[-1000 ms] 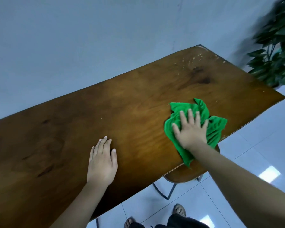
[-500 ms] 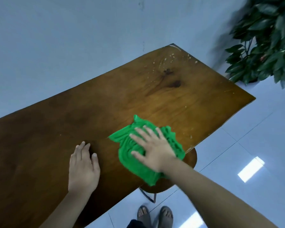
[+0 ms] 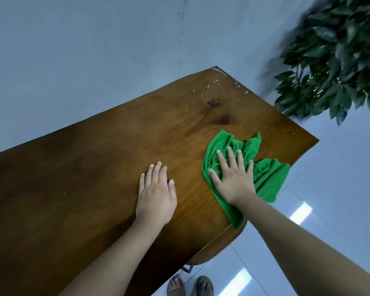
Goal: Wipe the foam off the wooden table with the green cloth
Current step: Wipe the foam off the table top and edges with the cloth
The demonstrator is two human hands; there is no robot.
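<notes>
— Room, head view: plain blue-grey wall (image 3: pixel 90 60) behind the table. Glossy pale tiled floor (image 3: pixel 340 189) on the right, with bright patches of reflected light. Leafy green plant (image 3: pixel 340 60) at top right, blurred, past the table's far corner.

— Surface?

— Long wooden table (image 3: pixel 73 189), dark brown and glossy, grain visible. Two dark knots (image 3: pixel 222 119) toward the far end. Whitish foam specks (image 3: pixel 207 88) scattered near the far corner, by the wall side, and a few more along the right-hand end.

— Cloth position?

— Green cloth (image 3: pixel 267 174) lies crumpled on the tabletop near the right end, apart from the main cluster of specks. Its near side overlaps the front edge.

— Hands?

— Right hand (image 3: pixel 233 180) is flat on the cloth, fingers straight and spread, pressing down rather than clutching. Left hand (image 3: pixel 156 193) is palm down on bare wood near the cloth, fingers straight and close together, holding nothing.

— Below the table?

— Rounded wooden seat (image 3: pixel 220 248) shows under the front edge, with a dark metal leg (image 3: pixel 188 269) beneath it. Sandalled feet (image 3: pixel 175 285) on the tiles at the bottom.
</notes>
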